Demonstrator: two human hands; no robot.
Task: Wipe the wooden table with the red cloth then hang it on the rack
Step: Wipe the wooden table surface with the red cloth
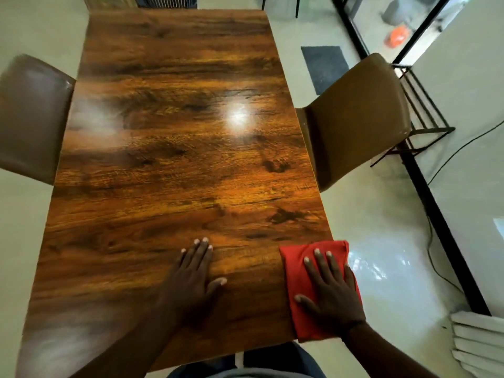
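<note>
Fingers (324,257) of the right hand (331,290) lie straight, pressing the red cloth (297,271) at the table (169,132) near right edge; left hand (193,271) flat, bracing. Wiping underway; next, sweep leftward.

Bare tabletop (169,137) ahead, chairs (357,115) flanking both sides, dark rack (420,113) seemingly behind right chair

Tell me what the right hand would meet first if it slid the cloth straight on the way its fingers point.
Probably nothing: the right hand on the red cloth points up the table's right edge; the brown chair stands just off it.
</note>
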